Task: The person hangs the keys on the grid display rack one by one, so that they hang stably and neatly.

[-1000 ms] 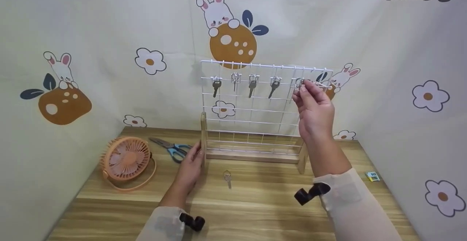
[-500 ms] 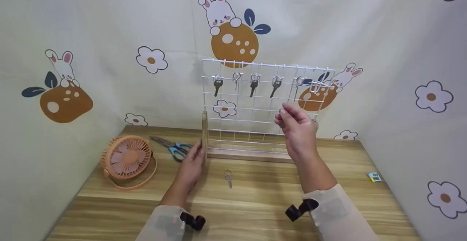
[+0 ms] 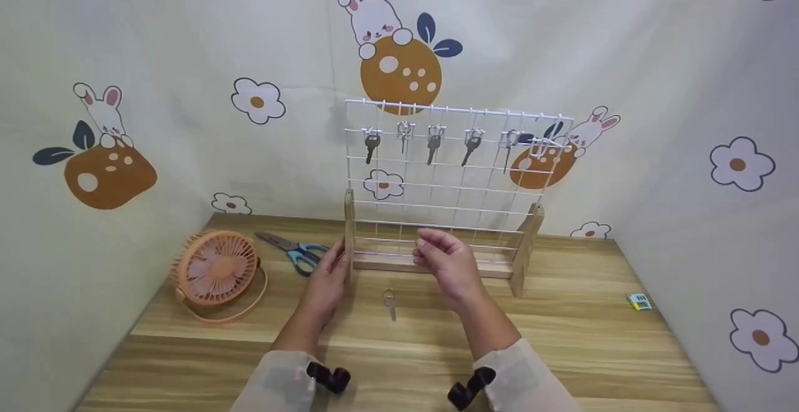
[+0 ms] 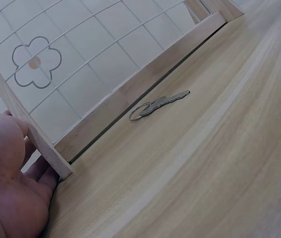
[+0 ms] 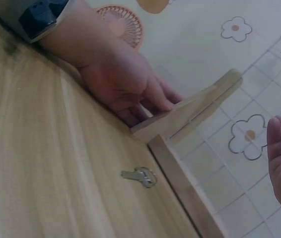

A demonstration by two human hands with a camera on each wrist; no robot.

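A white wire grid rack stands upright on wooden supports at the table's far side. My left hand grips its left wooden post near the bottom, thumb and fingers at the post in the right wrist view. My right hand hovers in front of the grid's lower part, fingers loosely bent and holding nothing. On the table before the rack lies one key with a ring, below and left of the right hand. Several keys, such as this dark key, hang in a row from hooks high on the grid.
Left of the rack stands an orange fan. Blue-handled scissors lie beside the left hand, partly behind it. A small blue and yellow item lies near the table's right edge. A printed cloth surrounds the table.
My right hand has left the rightmost hanging key and come down and left toward the table. The left hand has stayed at the post.
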